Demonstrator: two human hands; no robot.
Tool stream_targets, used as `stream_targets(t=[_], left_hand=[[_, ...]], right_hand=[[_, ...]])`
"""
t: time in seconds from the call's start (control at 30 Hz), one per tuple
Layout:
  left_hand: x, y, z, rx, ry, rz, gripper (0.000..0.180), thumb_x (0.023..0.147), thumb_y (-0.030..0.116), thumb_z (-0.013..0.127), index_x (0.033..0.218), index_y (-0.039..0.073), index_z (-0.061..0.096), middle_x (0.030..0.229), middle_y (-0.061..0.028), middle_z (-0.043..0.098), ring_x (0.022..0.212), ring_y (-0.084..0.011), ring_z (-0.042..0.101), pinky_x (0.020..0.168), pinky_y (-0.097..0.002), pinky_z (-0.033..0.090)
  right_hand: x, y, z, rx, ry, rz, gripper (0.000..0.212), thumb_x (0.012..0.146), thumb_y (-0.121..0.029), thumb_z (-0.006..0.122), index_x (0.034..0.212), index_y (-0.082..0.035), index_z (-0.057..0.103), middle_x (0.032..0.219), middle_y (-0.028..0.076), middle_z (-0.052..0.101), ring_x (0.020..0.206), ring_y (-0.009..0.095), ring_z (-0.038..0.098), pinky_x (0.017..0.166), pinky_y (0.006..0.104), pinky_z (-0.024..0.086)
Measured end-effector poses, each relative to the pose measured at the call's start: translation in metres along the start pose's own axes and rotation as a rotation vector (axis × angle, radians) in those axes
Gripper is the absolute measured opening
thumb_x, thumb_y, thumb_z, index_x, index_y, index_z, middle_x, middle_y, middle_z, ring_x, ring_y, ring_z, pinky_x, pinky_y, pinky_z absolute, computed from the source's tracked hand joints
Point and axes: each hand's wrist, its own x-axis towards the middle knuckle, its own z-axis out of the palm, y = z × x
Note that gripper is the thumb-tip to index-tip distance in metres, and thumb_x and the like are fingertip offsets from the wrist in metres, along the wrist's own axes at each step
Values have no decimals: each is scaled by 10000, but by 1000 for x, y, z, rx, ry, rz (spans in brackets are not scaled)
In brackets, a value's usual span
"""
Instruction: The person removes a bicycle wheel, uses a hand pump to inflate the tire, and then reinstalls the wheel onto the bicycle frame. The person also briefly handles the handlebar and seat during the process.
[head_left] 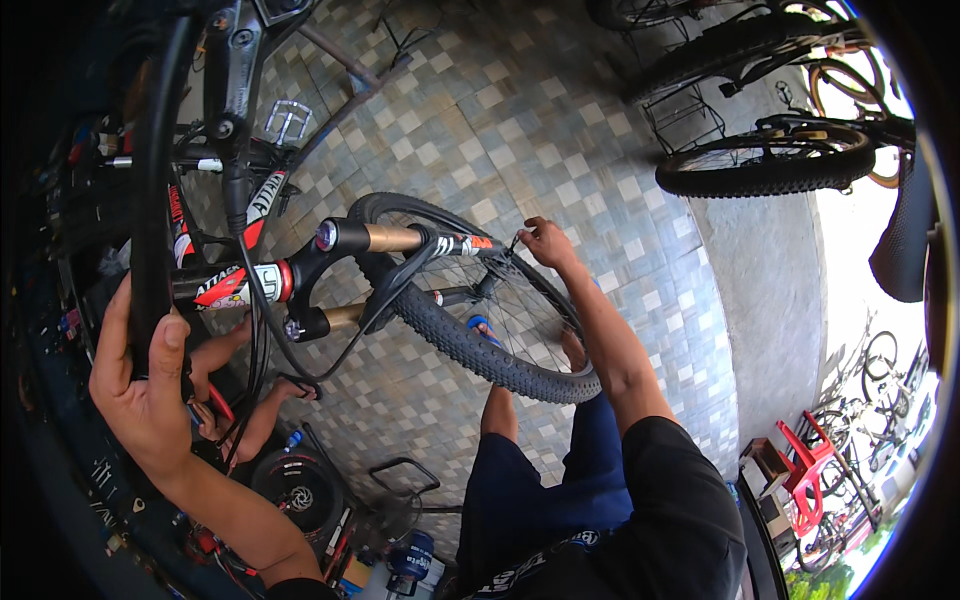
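Note:
A mountain bike's front wheel, with a black knobby tyre, sits in a suspension fork with gold stanchions. At the left, my left hand is closed round a black handlebar, thumb along its near side. My right hand reaches to the fork's lower end, close to the wheel hub. Its thumb and fingertips pinch a thin black piece, whose kind I cannot make out. Black cables loop down from the handlebar past the head tube.
Another person's hand and leg show below the frame, beside a wheel with a disc rotor. A dark metal stand is at the top. Parked bikes stand at the right, with a red plastic chair lower down.

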Motion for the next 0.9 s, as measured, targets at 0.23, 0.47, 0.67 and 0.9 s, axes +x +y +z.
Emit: stream_targets(t=[0.23,0.47,0.67,0.9], left_hand=[[-9,-7,-4,48,-64,-52,438,1005,152,602,1376,-79,564,927,-37,601,870,-99,532,816,-224,416],[-9,-8,-5,13,-72,-29,444,1001,147,606,1377,-84,561,969,-59,625,867,-111,542,816,-239,432],[-9,-8,-8,-24,-75,-46,449,998,130,608,1381,-97,549,1037,-88,657,866,-116,550,828,-254,450],[-16,-14,-5,-25,-42,-23,431,993,103,587,1371,-101,555,1077,-95,667,863,-111,550,817,-247,452]], right_hand=[[29,40,52,220,-301,269,470,933,-444,662,934,19,745,846,186,737,795,287,722,748,397,560],[18,44,53,310,-214,388,425,958,-396,665,943,20,749,733,103,702,610,174,657,584,350,539],[11,39,47,139,-6,195,366,934,-368,678,914,-7,730,791,159,724,729,282,706,684,406,554],[-10,4,26,3,23,-59,382,879,-402,706,982,-35,685,985,227,710,979,411,682,842,501,530]])
